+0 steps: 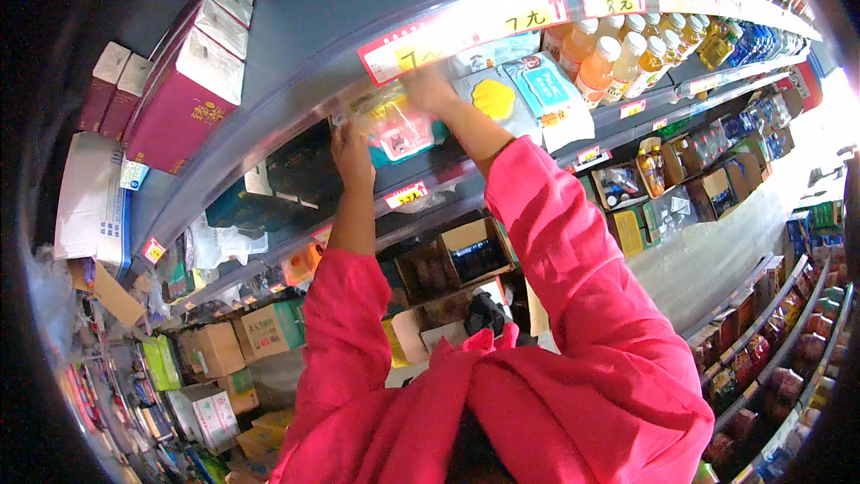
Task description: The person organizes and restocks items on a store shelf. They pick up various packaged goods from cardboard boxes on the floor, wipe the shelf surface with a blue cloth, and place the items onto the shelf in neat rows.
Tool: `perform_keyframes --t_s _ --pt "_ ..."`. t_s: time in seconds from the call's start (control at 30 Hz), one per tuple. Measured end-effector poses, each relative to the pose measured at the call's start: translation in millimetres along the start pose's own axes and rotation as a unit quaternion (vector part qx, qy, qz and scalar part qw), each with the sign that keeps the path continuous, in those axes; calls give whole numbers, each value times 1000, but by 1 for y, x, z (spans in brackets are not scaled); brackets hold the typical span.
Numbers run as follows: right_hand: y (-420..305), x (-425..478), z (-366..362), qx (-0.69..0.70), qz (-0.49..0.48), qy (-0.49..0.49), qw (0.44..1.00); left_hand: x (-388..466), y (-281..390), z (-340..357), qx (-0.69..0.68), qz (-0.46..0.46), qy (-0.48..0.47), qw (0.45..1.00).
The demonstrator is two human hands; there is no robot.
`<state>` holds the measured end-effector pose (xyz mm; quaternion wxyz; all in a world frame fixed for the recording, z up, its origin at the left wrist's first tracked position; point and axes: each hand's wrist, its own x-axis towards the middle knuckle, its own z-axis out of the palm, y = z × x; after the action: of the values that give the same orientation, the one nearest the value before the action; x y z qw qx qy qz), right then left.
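Observation:
Both my hands reach onto a metal shop shelf, below an edge with red-and-white price tags. My left hand point(353, 151) is upright at the left side of a pink pack of wipes point(403, 134); whether its fingers grip the pack cannot be told. Above the right part of that pack is my right hand point(430, 89), blurred, its fingers partly hidden near the price tag point(403, 54). Clear plastic film shows around the pink pack. Right of my right hand lie a grey pack with a yellow lid point(492, 98) and a blue-and-white pack of wipes point(541, 86).
Bottled drinks point(596, 70) stand further right on the same shelf. Dark red boxes point(185, 111) sit on the upper shelf at left. Dark green boxes point(252, 208) lie left of my left hand. Below are open cardboard boxes point(474, 252) and cartons point(218, 349).

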<state>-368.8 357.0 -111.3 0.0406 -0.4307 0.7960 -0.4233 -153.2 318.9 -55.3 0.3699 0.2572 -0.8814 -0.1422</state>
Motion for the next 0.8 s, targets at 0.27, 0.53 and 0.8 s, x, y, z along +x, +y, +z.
perform_keyframes --t_s 0.27,0.53,0.8 --pt "-70 -155 -151 -36 -96 26 994 6 26 -6 -282 -116 42 951" --pt "18 -205 -200 -487 -148 -54 859 -15 29 -14 -111 16 51 992" --pt "41 -206 -191 -387 -213 3 897 -59 112 -41 -46 147 13 988"
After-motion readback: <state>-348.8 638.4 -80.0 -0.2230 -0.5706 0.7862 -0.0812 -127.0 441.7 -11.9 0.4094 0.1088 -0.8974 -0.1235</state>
